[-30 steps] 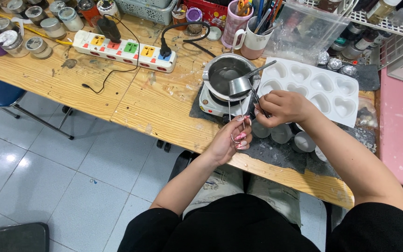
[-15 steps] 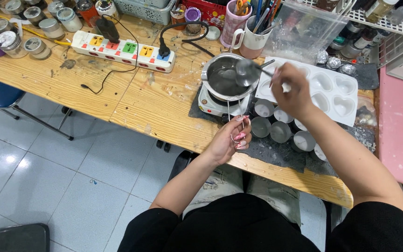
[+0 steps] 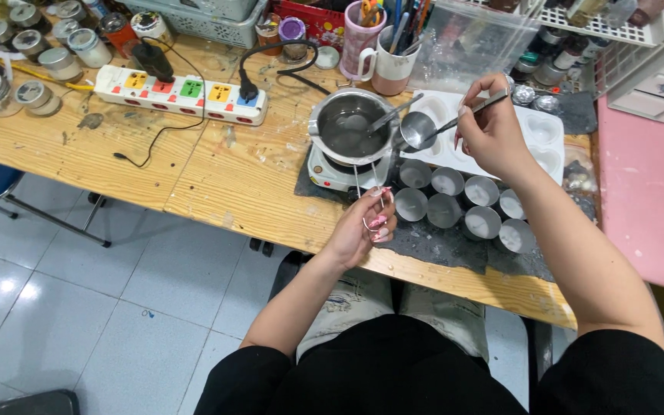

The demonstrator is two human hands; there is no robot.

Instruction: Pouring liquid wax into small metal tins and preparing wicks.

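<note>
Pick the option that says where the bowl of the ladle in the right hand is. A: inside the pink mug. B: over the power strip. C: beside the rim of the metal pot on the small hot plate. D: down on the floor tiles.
C: the right hand holds the ladle by its handle, its bowl just right of the metal pot on the hot plate.

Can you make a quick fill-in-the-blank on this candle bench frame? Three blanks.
1. The right hand holds a small metal ____ by its handle.
2. The metal pot sits on a small white ____.
3. The round tins stand on a dark mat, in front of a white mould tray with ____-shaped cavities.

Missing words: ladle; hot plate; heart
</note>
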